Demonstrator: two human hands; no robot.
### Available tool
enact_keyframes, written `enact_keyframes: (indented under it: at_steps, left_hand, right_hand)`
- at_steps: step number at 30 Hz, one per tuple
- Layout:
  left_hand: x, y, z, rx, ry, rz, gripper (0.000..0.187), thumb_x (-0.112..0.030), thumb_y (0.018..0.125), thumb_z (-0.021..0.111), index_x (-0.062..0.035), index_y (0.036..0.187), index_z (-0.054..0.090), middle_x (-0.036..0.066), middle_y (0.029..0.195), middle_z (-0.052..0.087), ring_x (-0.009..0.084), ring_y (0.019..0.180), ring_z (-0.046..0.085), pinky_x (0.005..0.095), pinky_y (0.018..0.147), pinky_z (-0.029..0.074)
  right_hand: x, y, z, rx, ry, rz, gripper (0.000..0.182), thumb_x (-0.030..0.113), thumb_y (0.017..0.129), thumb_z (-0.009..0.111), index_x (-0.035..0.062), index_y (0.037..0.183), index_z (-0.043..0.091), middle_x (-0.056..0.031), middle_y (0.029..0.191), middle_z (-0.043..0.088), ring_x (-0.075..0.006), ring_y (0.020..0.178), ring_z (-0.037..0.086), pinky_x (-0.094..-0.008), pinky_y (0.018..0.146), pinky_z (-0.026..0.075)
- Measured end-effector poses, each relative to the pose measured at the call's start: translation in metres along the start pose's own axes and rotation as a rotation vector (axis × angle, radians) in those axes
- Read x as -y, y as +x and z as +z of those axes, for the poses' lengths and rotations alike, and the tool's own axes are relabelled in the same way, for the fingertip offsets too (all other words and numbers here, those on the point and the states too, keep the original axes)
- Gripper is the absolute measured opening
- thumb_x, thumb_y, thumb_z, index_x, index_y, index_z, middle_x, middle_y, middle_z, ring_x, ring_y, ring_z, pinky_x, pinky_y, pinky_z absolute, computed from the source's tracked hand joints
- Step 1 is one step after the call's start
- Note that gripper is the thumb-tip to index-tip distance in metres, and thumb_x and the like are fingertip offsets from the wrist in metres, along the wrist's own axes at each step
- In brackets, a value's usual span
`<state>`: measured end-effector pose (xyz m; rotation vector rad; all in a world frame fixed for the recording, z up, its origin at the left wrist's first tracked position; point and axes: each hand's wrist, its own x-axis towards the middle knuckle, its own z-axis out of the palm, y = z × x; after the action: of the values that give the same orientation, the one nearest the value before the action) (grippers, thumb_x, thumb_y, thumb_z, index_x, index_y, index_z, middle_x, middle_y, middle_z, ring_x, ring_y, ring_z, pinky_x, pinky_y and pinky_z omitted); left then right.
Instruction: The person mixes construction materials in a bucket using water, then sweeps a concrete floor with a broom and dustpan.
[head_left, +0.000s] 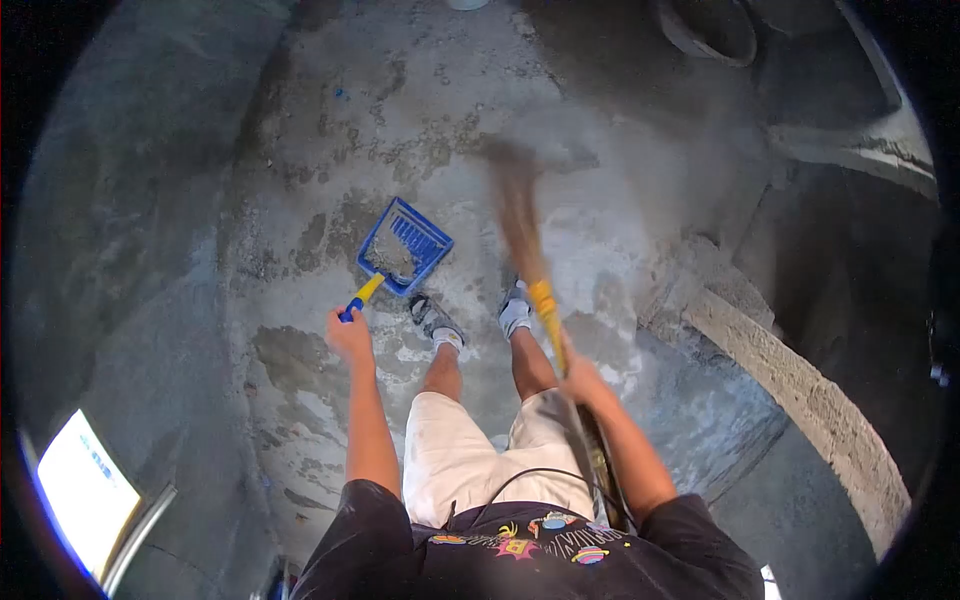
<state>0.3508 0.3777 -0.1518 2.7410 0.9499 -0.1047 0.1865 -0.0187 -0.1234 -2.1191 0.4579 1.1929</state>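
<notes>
My left hand (349, 335) is closed round the blue and yellow handle of a blue dustpan (432, 262). The pan is just ahead of my left foot, with grey dust and debris lying in it. In my right hand (586, 384) is a broom (519, 205), gripped by its yellow handle. Its brown bristles point forward over the concrete floor and are smeared by motion. The rest of the handle runs back beside my right thigh.
The rough concrete floor (450, 120) has damp patches and loose grit. A raised concrete ledge (800, 400) curves along the right. A round basin-like shape (708, 30) is at the far right. A bright opening (88, 490) shows at lower left.
</notes>
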Motion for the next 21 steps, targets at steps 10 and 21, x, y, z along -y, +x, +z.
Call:
enact_keyframes:
  at_steps: [10,21]
  left_hand:
    - [0.080,0.050,0.002,0.050,-0.488,-0.104,0.017,-0.012,0.078,0.072,-0.0020,0.091,0.068,0.007,0.087,0.066,0.0171,0.077,0.061,0.0310,0.071,0.049]
    - [0.043,0.081,-0.021,-0.220,-0.596,-0.016,0.007,-0.007,0.079,0.069,-0.0044,0.086,0.070,0.009,0.084,0.068,0.0162,0.073,0.063,0.0257,0.068,0.050]
  right_hand:
    - [0.068,-0.087,-0.004,0.340,-0.139,-0.059,0.100,0.007,0.069,0.059,0.0258,0.150,0.005,-0.0280,0.090,0.063,-0.0447,0.083,0.062,-0.0503,0.075,0.048]
    - [0.076,0.101,-0.185,-0.306,-0.089,0.035,0.088,0.003,0.075,0.056,0.0208,0.150,0.012,-0.0298,0.118,0.057,-0.0390,0.109,0.058,-0.0418,0.093,0.047]
